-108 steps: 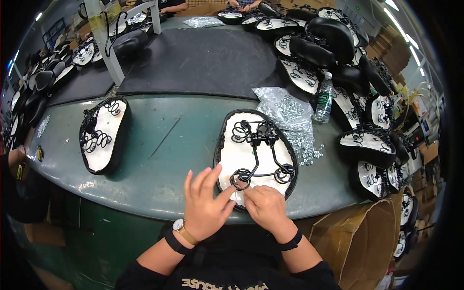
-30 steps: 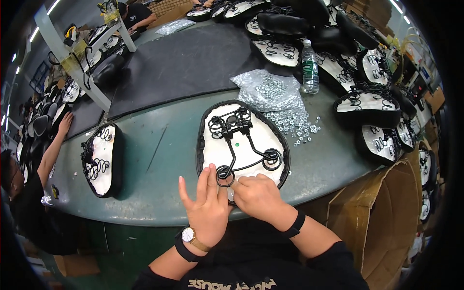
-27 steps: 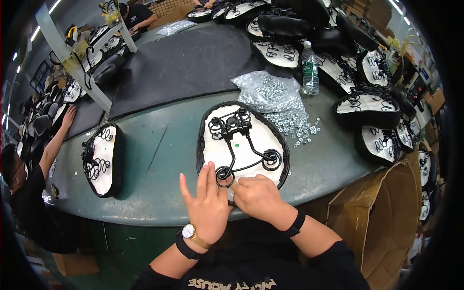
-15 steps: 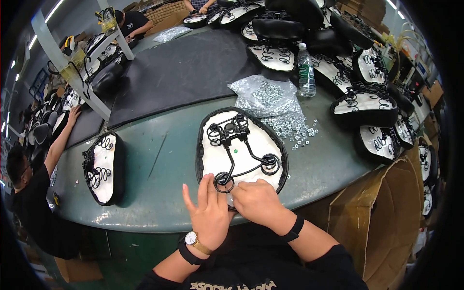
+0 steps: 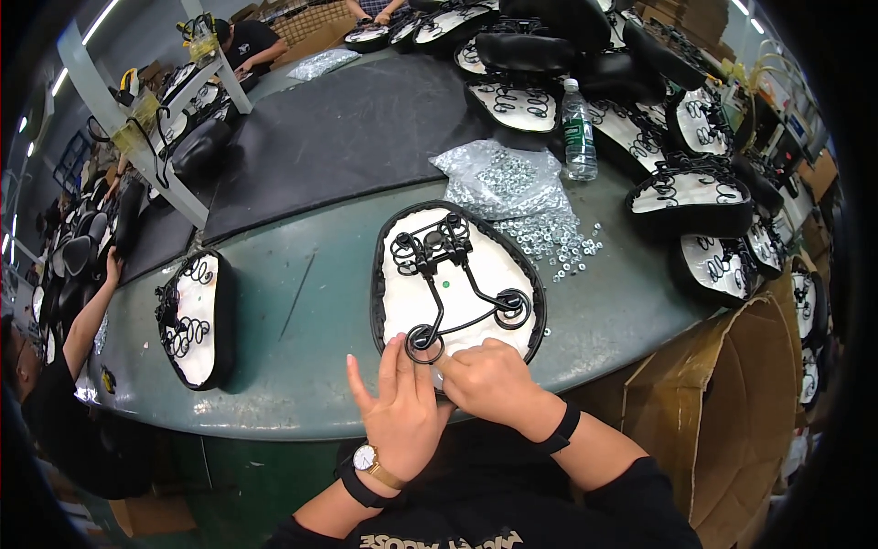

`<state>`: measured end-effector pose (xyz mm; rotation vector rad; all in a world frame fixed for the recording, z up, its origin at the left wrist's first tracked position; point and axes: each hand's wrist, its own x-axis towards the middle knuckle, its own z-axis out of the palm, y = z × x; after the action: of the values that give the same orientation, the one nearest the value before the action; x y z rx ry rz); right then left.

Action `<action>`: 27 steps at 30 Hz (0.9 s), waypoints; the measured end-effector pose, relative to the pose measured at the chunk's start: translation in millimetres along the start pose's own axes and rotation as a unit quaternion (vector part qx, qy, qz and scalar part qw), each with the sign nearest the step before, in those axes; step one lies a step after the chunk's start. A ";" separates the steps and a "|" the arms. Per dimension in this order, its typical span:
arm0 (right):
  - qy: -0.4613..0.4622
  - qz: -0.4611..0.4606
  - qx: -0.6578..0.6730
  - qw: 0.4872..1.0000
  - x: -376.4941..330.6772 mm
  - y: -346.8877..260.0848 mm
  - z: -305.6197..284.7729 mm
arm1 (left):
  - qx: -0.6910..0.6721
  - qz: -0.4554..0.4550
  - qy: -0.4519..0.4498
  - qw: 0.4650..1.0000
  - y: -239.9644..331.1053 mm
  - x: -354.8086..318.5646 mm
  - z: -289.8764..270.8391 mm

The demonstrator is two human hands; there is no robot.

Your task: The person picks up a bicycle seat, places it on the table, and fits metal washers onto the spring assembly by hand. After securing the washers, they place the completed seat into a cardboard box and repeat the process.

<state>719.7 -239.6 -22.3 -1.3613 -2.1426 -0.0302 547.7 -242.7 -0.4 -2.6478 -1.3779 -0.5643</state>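
Note:
A bicycle saddle (image 5: 495,264) lies upside down on the green table before me, its white underside up and its black rim around it. A black wire spring frame (image 5: 466,322) sits on that underside, with coils at its near corners. My left hand (image 5: 402,412) has its fingers stretched out, their tips at the near-left coil spring (image 5: 423,344). Just right of that coil, my right hand (image 5: 489,382) is closed with the fingers curled inward at the saddle's near edge. Whatever it pinches is hidden by the fingers.
Loose nuts (image 5: 562,247) spill from a clear plastic bag (image 5: 503,178) beyond the saddle. A water bottle (image 5: 578,137) stands beside piled saddles (image 5: 690,197). Another saddle (image 5: 198,320) lies to the left. A cardboard box (image 5: 722,403) is at the right; a co-worker (image 5: 69,403) is at far left.
My left hand and wrist have shifted slightly to the right; my right hand stays closed at nearly the same spot. At far left, the co-worker's arm has moved lower.

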 end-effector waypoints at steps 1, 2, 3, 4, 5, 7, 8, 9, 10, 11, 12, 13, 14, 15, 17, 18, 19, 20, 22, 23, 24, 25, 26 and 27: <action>0.001 -0.001 0.000 1.000 0.1 -0.4 0.0 | 0.001 0.000 0.000 1.000 -0.6 0.0 1.4; 0.007 -0.006 0.004 1.000 0.2 -1.0 0.2 | 0.015 0.000 0.003 1.000 -1.7 0.0 4.3; 0.014 -0.008 0.006 1.000 -0.4 -0.8 1.0 | 0.027 0.002 0.005 1.000 -2.8 0.8 7.0; 0.014 -0.007 0.006 1.000 -2.0 -0.2 2.9 | 0.027 0.003 0.005 1.000 -3.8 2.2 7.5; 0.038 0.004 0.005 0.999 -4.5 0.9 5.7 | 0.018 0.008 0.008 1.000 -5.3 4.1 7.6; 0.061 0.013 0.007 0.998 -7.0 1.3 7.7 | 0.012 0.011 0.010 1.000 -6.8 3.8 6.8; 0.067 0.024 0.009 0.997 -7.7 1.5 8.0 | 0.001 0.009 0.007 1.000 -7.3 2.8 7.0; 0.072 0.035 0.011 0.997 -7.7 1.7 8.3 | -0.009 0.005 0.005 1.000 -7.7 1.8 7.4; 0.071 0.035 0.012 0.997 -6.5 1.2 8.1 | -0.009 0.005 0.005 1.000 -8.5 0.0 9.1; 0.076 0.033 0.015 0.996 -4.5 0.3 7.1 | -0.001 0.004 0.016 1.000 -9.5 -2.3 11.6; 0.080 0.030 0.018 0.996 -3.1 -0.8 6.2 | 0.007 0.003 0.027 1.000 -10.2 -4.0 12.7; 0.079 0.028 0.019 0.996 -2.4 -2.1 4.9 | 0.007 0.001 0.027 1.000 -10.3 -3.9 11.7; 0.073 0.033 0.016 0.997 -1.6 -3.5 3.5 | 0.011 0.000 0.031 0.999 -10.5 -2.7 9.8; 0.068 0.040 0.012 0.997 -1.5 -4.2 2.7 | 0.013 0.000 0.036 0.999 -10.7 -0.9 8.2; 0.065 0.043 0.012 0.997 -2.4 -2.8 3.2 | 0.010 0.005 0.034 0.999 -12.3 5.0 4.5; 0.063 0.047 0.013 0.997 -1.9 -2.0 3.0 | 0.008 0.010 0.033 0.999 -12.5 7.0 2.8; 0.063 0.045 0.013 0.997 -1.4 -2.6 2.4 | 0.009 0.009 0.035 0.999 -12.6 6.8 1.4; 0.054 0.050 0.015 0.997 -1.6 -3.7 1.6 | 0.015 0.013 0.033 0.999 -12.9 6.3 0.1; 0.047 0.054 0.016 0.997 -0.8 -4.8 0.5 | 0.022 0.017 0.034 0.999 -13.5 5.4 -2.8; 0.044 0.051 0.018 0.998 -0.6 -4.1 0.8 | 0.024 0.018 0.034 0.999 -13.5 4.8 -3.8; 0.039 0.048 0.019 0.998 -0.9 -4.0 1.5 | 0.026 0.018 0.033 0.999 -13.4 3.5 -4.2; 0.040 0.048 0.019 0.998 -1.0 -4.1 1.8 | 0.026 0.019 0.033 0.999 -12.9 2.6 -4.2; 0.031 0.051 0.019 0.998 -1.0 -4.2 2.1 | 0.027 0.017 0.032 0.999 -12.2 1.8 -4.1; 0.023 0.054 0.020 0.998 -0.6 -3.6 2.2 | 0.027 0.015 0.030 0.999 -11.4 1.9 -3.5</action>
<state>715.9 -241.0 -23.4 -1.4378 -2.0190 0.0235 538.5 -235.4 2.7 -2.5830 -1.3149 -0.5904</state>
